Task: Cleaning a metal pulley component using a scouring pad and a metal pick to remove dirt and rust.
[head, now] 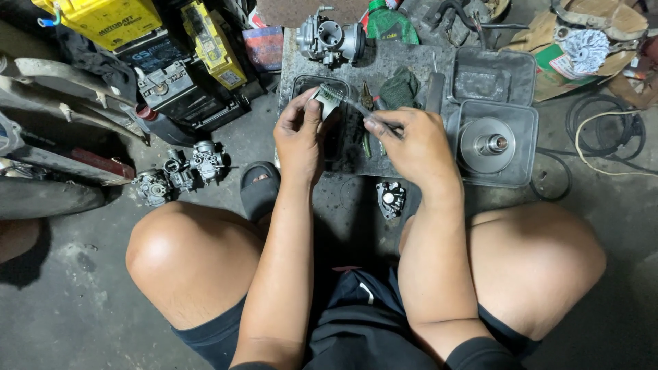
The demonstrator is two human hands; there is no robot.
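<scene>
I note carburetors [179, 171] on the floor at far left. Left hand [299, 133] pinches a small pale part [326, 104] over the dark tray [301, 83]. Right hand [411, 140] grips a toothbrush [346, 101], bristles touching that part. A pulley [485, 144] sits in the right-hand tray [528, 116].

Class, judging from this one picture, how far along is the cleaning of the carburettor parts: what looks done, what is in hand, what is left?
Looks done: one carburettor stands on the work board, stripped from any engine. In hand: the left hand pinches a small part, while the right hand holds a toothbrush against it. Probably left: the carburettors on the floor and the small metal piece, all untouched.
</scene>
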